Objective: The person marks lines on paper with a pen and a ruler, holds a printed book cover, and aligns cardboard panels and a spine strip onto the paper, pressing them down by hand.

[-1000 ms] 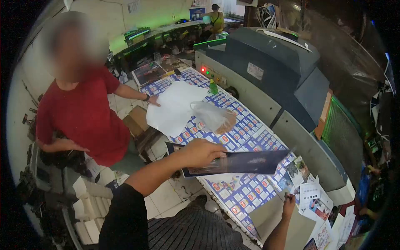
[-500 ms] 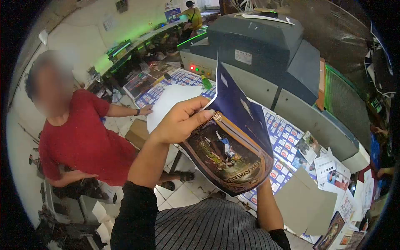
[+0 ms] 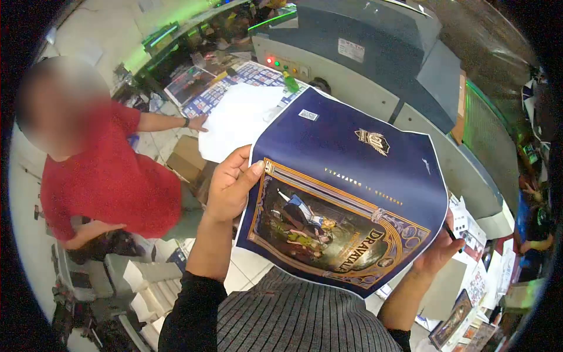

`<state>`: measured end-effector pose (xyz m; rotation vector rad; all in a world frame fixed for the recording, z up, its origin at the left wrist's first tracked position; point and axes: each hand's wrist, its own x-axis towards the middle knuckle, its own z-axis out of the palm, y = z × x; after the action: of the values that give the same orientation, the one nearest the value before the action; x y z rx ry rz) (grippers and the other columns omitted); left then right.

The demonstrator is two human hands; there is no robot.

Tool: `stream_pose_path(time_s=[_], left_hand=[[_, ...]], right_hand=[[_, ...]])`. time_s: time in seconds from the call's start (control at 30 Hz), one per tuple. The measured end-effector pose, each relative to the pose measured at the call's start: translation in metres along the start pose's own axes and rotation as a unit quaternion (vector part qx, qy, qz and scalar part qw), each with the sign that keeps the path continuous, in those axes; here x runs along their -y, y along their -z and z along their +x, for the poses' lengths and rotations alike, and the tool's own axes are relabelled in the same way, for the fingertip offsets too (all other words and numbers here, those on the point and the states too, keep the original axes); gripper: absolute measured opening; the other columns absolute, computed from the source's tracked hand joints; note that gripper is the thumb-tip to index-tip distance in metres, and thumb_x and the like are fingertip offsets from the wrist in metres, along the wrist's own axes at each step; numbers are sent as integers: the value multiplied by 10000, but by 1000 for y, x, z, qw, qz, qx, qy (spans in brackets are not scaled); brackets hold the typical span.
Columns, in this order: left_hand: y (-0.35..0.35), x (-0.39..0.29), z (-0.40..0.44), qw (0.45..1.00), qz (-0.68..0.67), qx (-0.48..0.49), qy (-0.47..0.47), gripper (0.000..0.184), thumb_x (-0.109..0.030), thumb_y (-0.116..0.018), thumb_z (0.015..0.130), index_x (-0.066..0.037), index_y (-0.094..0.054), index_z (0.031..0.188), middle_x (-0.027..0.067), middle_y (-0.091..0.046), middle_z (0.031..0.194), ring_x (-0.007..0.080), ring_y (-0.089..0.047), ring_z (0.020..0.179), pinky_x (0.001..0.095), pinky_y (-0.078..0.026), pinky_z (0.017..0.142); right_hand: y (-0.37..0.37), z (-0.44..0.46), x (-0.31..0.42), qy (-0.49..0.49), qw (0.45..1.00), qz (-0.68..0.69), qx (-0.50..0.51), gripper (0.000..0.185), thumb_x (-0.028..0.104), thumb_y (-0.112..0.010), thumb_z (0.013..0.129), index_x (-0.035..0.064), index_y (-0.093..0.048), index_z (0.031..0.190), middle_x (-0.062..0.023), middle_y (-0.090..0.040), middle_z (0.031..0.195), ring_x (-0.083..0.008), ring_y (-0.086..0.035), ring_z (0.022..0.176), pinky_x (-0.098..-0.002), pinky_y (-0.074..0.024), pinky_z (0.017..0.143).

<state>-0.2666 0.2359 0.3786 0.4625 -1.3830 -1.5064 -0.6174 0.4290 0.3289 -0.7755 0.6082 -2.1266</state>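
A large printed cover sheet (image 3: 352,170) is spread in front of me, dark blue on its upper half, with a framed illustration and the title "Dravatala" below. My left hand (image 3: 231,185) pinches its left edge, thumb on the printed face. At the right edge is my right hand (image 3: 437,252), its fingers partly hidden behind the paper. A slim black pen-like stick (image 3: 452,232) sticks out between those fingers. The sheet bows slightly and hides much of the table beneath it.
A person in a red shirt (image 3: 111,170) stands at left, one hand on blank white paper (image 3: 240,120) on the table. Behind the table is a big grey machine (image 3: 363,64) with lit buttons. A green bottle (image 3: 290,82) stands near it. Papers (image 3: 495,276) lie at right.
The cover sheet, earlier folded up and curled, is now opened out nearly flat towards me. My right hand has come up from beneath it to the right edge. My view has tilted down.
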Motion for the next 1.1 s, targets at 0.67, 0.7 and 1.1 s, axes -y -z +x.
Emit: stream_pose_path(time_s=[0.67, 0.7, 1.1], left_hand=[[-4, 64, -2, 996, -27, -5, 79, 433, -24, -583, 947, 7, -464, 1363, 108, -633, 1216, 153, -599, 1100, 318, -459, 977], [-3, 68, -2, 997, -14, -14, 74, 445, -21, -592, 940, 5, -463, 1365, 107, -635, 1214, 155, -601, 1099, 319, -455, 983], [0, 91, -3, 994, -25, -6, 108, 514, 6, -610, 914, 10, -433, 1397, 127, -618, 1269, 176, -575, 1167, 328, -422, 1028]], right_hand=[[-65, -1, 43, 67, 896, -431, -83, 648, 121, -684, 827, -95, -453, 1392, -179, -561, 1345, -256, -529, 1251, -369, -355, 1095], [-66, -1, 43, 70, 889, -446, -75, 653, 121, -684, 826, -96, -449, 1396, -182, -555, 1355, -254, -522, 1262, -368, -346, 1101], [-81, -1, 48, 63, 890, -451, -21, 707, 141, -708, 826, -110, -410, 1416, -174, -540, 1380, -240, -511, 1281, -355, -340, 1101]])
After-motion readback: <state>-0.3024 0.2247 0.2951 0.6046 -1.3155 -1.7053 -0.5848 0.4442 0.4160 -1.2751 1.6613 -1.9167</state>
